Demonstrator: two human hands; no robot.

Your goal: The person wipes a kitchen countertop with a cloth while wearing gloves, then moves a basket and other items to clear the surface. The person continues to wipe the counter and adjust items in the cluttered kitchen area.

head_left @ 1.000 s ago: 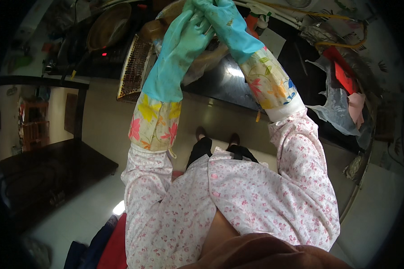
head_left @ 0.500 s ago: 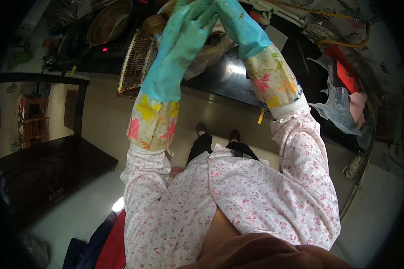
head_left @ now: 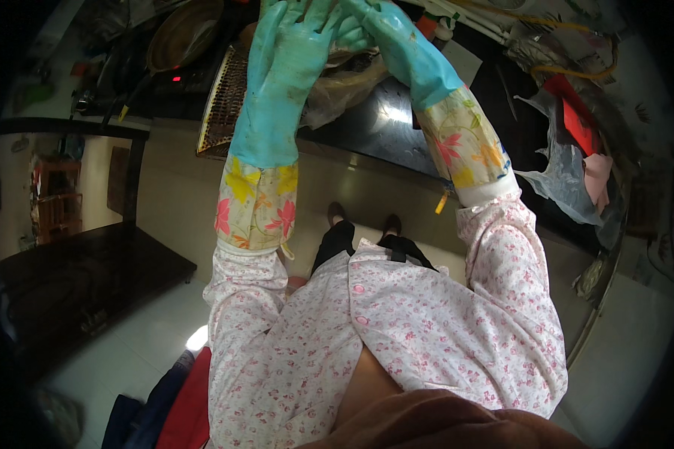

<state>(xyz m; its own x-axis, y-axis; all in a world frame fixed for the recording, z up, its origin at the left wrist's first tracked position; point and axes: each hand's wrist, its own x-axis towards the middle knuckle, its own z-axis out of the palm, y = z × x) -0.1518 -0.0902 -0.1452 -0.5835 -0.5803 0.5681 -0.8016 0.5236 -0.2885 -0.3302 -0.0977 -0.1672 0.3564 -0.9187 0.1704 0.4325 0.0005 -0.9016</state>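
Note:
Both my hands wear turquoise rubber gloves with flowered cuffs and meet at the top edge, over the dark counter (head_left: 382, 123). My left hand (head_left: 288, 67) is held back-up, its fingers stretched out with gaps between them; the fingertips run out of the picture. From the right, my right hand (head_left: 401, 49) reaches in with its fingers bent inward beside the left one. Whatever lies in its grip is hidden. Just below the hands is a crumpled clear plastic bag (head_left: 341, 97). Left of my left wrist stands a brown, mesh-like rack (head_left: 223, 105) with a pale edge.
A frying pan (head_left: 183, 37) sits on the stove at the far left. To the right are a grey plastic bag (head_left: 565, 179), a red packet (head_left: 573, 112), a yellow hose (head_left: 577, 75) and a small spray bottle (head_left: 443, 28). A dark low table (head_left: 90, 277) stands at lower left.
My hands have shifted slightly: the left has turned more back-up, and the right has moved a little right and down. Bent turquoise fingers now show between them.

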